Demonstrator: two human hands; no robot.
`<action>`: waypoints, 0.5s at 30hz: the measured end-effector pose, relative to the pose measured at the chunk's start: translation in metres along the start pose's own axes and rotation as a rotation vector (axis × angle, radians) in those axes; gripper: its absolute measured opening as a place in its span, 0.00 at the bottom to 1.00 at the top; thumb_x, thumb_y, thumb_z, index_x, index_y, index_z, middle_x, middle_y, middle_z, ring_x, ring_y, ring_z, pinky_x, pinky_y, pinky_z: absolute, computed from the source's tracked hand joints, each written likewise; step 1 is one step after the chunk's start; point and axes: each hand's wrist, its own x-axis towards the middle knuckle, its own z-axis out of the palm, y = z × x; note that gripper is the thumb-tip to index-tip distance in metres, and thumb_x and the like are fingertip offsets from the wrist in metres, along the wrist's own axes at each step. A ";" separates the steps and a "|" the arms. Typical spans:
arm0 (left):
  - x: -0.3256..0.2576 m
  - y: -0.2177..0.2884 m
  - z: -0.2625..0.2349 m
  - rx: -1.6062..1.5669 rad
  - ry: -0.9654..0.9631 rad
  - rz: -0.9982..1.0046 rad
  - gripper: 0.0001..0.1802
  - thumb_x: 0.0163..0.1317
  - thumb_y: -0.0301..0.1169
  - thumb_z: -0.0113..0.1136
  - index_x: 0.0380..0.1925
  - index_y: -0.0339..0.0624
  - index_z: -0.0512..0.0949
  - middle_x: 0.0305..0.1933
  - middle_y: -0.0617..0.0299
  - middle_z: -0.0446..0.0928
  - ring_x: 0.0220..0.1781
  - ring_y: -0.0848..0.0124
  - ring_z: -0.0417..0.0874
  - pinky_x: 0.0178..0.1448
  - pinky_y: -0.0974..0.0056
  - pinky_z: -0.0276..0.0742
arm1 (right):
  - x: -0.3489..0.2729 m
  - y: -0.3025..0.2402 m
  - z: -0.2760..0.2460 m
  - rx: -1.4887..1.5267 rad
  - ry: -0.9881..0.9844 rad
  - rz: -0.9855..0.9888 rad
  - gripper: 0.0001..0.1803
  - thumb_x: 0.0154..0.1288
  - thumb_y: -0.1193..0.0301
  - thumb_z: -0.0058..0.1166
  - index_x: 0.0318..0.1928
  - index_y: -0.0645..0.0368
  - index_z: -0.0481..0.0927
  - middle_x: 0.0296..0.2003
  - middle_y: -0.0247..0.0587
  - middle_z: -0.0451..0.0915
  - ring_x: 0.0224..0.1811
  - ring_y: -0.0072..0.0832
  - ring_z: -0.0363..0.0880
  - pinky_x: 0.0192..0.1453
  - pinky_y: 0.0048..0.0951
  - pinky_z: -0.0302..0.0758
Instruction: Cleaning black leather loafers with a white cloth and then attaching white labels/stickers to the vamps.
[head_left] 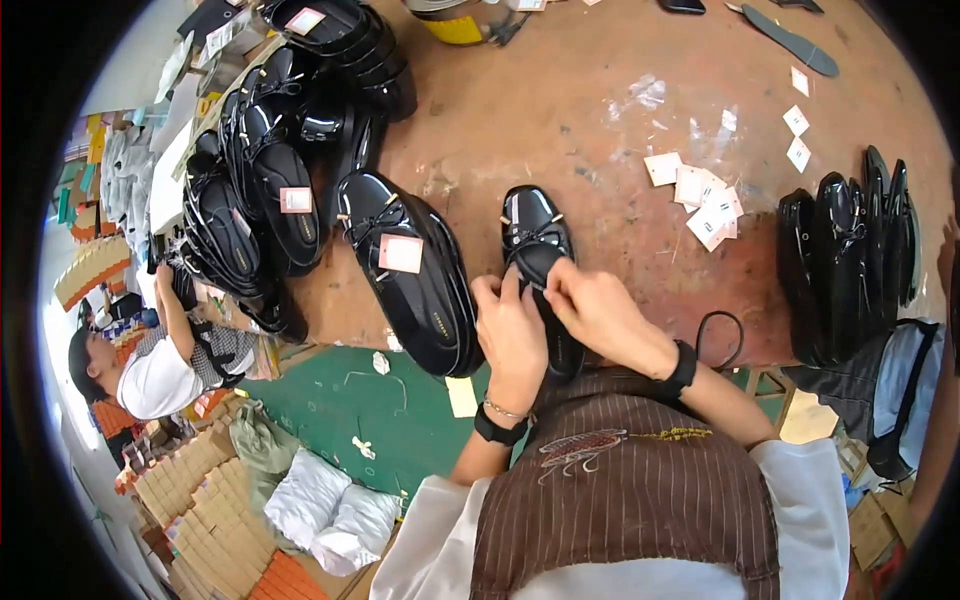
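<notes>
A shiny black patent shoe [533, 212] with a thin bow lies on the brown tabletop in front of me, toe pointing away. My left hand [512, 330] grips its opening from the left, fingers curled at the edge below the bow. From the right, my right hand [603, 315] pinches the shoe's upper near the same spot. What exactly lies between the fingertips is hidden. Just left of my hands rests a stack of similar black shoes [432, 300], with a white-and-pink paper tag [400, 253] on the top one.
More black shoes [270, 150] are piled at the left. Others [838, 265] stand on edge at the right. Loose tags [712, 222] lie right of centre, and a grey insole [790, 40] at the far right. A black cord loop [720, 340] hangs near the front edge. A co-worker [165, 370] is at left.
</notes>
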 end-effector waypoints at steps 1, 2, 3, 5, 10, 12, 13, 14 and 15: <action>-0.002 -0.003 0.001 0.005 0.034 0.000 0.16 0.62 0.27 0.64 0.50 0.38 0.81 0.46 0.48 0.73 0.43 0.46 0.82 0.47 0.50 0.78 | 0.000 0.002 0.004 -0.086 0.024 0.005 0.06 0.65 0.74 0.56 0.36 0.61 0.72 0.24 0.54 0.80 0.29 0.55 0.80 0.32 0.48 0.75; -0.002 -0.005 0.002 -0.016 0.037 -0.037 0.15 0.61 0.27 0.65 0.49 0.39 0.82 0.46 0.47 0.73 0.43 0.46 0.82 0.47 0.50 0.79 | -0.001 0.005 0.002 -0.090 0.022 0.002 0.06 0.65 0.74 0.56 0.36 0.61 0.72 0.24 0.54 0.80 0.29 0.55 0.80 0.32 0.48 0.75; 0.000 -0.005 0.004 -0.030 0.045 -0.038 0.14 0.61 0.27 0.66 0.48 0.39 0.82 0.46 0.47 0.73 0.43 0.46 0.82 0.48 0.50 0.78 | -0.001 0.007 -0.001 -0.130 0.004 0.047 0.06 0.66 0.73 0.56 0.37 0.61 0.72 0.23 0.53 0.80 0.29 0.54 0.81 0.32 0.48 0.76; 0.001 -0.005 0.004 -0.043 0.055 -0.038 0.13 0.61 0.27 0.66 0.46 0.38 0.83 0.46 0.47 0.73 0.44 0.46 0.82 0.49 0.50 0.78 | -0.002 0.004 -0.003 -0.169 -0.011 0.089 0.07 0.66 0.72 0.56 0.37 0.61 0.72 0.23 0.53 0.80 0.28 0.54 0.81 0.32 0.48 0.76; 0.004 -0.009 0.012 -0.124 0.107 -0.078 0.08 0.61 0.27 0.66 0.37 0.34 0.82 0.41 0.46 0.75 0.44 0.45 0.80 0.50 0.51 0.76 | -0.004 0.004 -0.002 -0.168 -0.022 0.015 0.07 0.67 0.73 0.53 0.38 0.64 0.71 0.24 0.57 0.80 0.28 0.55 0.81 0.31 0.50 0.77; 0.003 -0.009 0.014 -0.153 0.141 -0.056 0.06 0.60 0.25 0.65 0.34 0.34 0.81 0.40 0.46 0.75 0.44 0.45 0.80 0.49 0.51 0.76 | -0.005 0.003 -0.003 -0.170 -0.020 0.019 0.07 0.67 0.72 0.53 0.37 0.64 0.71 0.24 0.57 0.80 0.28 0.55 0.82 0.32 0.50 0.77; 0.003 -0.007 0.015 -0.136 0.140 -0.065 0.05 0.60 0.25 0.65 0.34 0.34 0.81 0.41 0.47 0.75 0.44 0.45 0.80 0.49 0.51 0.76 | -0.005 0.004 -0.003 -0.195 -0.020 0.026 0.08 0.67 0.72 0.52 0.37 0.64 0.71 0.24 0.58 0.80 0.28 0.55 0.82 0.32 0.50 0.77; 0.003 -0.006 0.016 -0.120 0.138 -0.073 0.04 0.60 0.24 0.64 0.33 0.35 0.81 0.41 0.47 0.75 0.44 0.45 0.80 0.49 0.51 0.76 | -0.004 0.004 -0.002 -0.221 -0.019 0.033 0.08 0.68 0.71 0.52 0.38 0.64 0.71 0.24 0.58 0.81 0.28 0.55 0.82 0.32 0.50 0.78; 0.002 -0.005 0.015 -0.111 0.131 -0.063 0.04 0.59 0.24 0.64 0.32 0.35 0.79 0.42 0.48 0.75 0.44 0.45 0.80 0.49 0.51 0.76 | -0.004 0.004 -0.002 -0.229 -0.027 0.036 0.08 0.68 0.71 0.51 0.38 0.65 0.71 0.24 0.58 0.81 0.28 0.55 0.82 0.32 0.50 0.78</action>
